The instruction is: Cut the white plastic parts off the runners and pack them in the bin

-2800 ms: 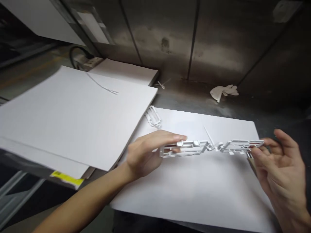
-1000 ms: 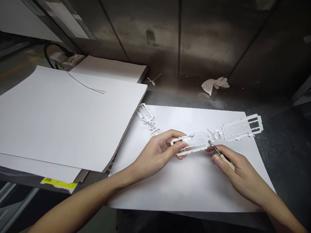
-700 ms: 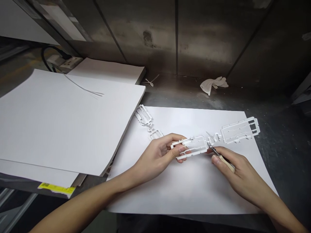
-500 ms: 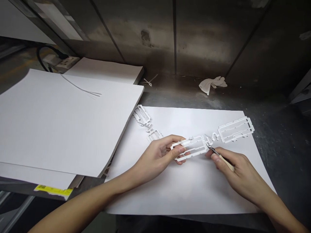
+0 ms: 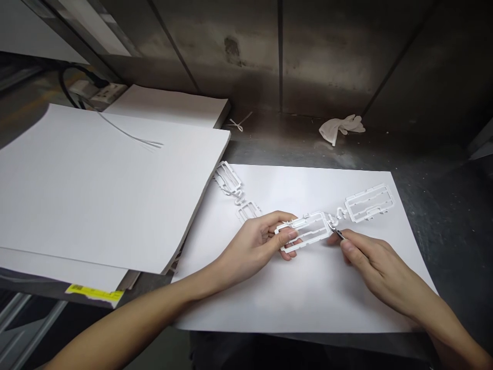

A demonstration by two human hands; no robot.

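Observation:
My left hand [image 5: 252,244] pinches a white rectangular plastic frame [image 5: 324,222] by its left end, thumb on top and fingers beneath. A curly sprue [image 5: 339,214] joins it to a second white frame [image 5: 370,203] on the right. My right hand [image 5: 375,264] is closed around nippers [image 5: 337,233]; their metal tips meet the held frame's right end, by the sprue. The palm hides their handle. Behind my left hand, two more joined frames, a far one [image 5: 229,178] and a near one [image 5: 248,210], lie on the white sheet [image 5: 300,293].
A stack of large white sheets [image 5: 103,190] covers the left side, with a loose cable tie [image 5: 142,140] on top. A white glove [image 5: 342,128] and a tied strip [image 5: 238,125] lie at the back, before the metal wall [image 5: 246,56]. A power socket [image 5: 110,94] is at back left.
The view has shifted slightly. The nippers' cream handle, visible before, is now covered by my right hand. The right-hand frame has tilted and drawn a little closer to the held one.

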